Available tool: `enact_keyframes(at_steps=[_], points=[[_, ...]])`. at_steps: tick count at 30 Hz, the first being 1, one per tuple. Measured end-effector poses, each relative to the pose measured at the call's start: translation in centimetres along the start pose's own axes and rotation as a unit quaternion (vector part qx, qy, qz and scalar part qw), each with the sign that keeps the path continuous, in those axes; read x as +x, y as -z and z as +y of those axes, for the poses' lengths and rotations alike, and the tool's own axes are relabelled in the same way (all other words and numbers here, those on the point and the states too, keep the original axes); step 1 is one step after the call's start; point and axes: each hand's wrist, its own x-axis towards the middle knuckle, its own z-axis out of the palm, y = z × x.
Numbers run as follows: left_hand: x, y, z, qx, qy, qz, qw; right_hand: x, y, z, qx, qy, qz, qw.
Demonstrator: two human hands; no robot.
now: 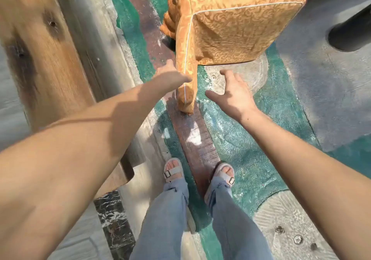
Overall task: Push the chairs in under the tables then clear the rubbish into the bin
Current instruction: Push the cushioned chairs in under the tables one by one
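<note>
Steadiness is needed: the gold-covered chair (pixel 236 28), just ahead of both grips, is touched at its back edge by the left grip (pixel 170 75), the right grip (pixel 230 93) spread and empty beside it, so both should be set squarely before pushing.

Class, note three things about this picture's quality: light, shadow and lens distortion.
Head view: hard sunlight glares off the green floor; a sharp shadow crosses the left forearm; the wide lens bends the wooden table edge and stretches both arms; the chair stays fairly sharp.
</note>
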Motion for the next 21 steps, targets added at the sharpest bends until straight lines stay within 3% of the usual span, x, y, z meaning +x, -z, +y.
enact_keyframes(at_steps=[7,9,13,21], points=[[9.5,-8.2,-2.0,-0.075,0.061,-0.056,0.994,7.0,-6.6,6.1,0.004,-0.004,-0.022,1.000],[10.9,-9.6,-1.9,-0.033,0.050,-0.037,0.997,7.8,-7.4,7.2,0.008,-0.012,-0.023,1.000],[11.8,-9.7,-1.4,0.061,0.017,0.032,0.998,8.1,-8.0,8.3,0.029,-0.018,-0.027,0.999],[11.3,-8.5,-1.0,-0.037,0.019,0.000,0.999,7.1,-6.0,8.4,0.049,-0.026,-0.046,0.997]])
